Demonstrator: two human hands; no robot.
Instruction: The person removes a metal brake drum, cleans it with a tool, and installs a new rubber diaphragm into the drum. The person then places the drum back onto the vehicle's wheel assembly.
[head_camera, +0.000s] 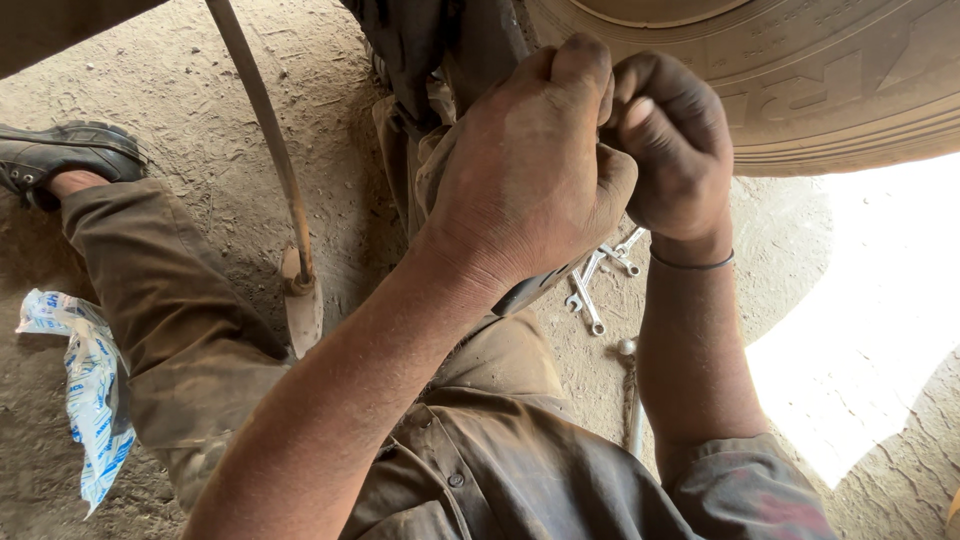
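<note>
Fig. Head view, person seated on dirt ground (300, 90) beside a large vehicle tyre (800, 80). Left hand (525, 165) and right hand (675, 150) are pressed together just below the tyre, both fists clenched around a small part that the fingers cover; its kind cannot be told. A dark handle-like end (530, 292) shows under the left wrist, prob. a tool held in the left grip. Work looks mid-way: hands engaged, nothing set aside as finished. Several spanners (598, 280) lie on the ground behind the forearms, with a metal rod (632, 400) near them. A rusty bar (265, 130) leans at left; a white-and-blue plastic bag (85, 390) lies by the left knee. Tyre top and the assembly behind the hands are cut off or in shadow.
</note>
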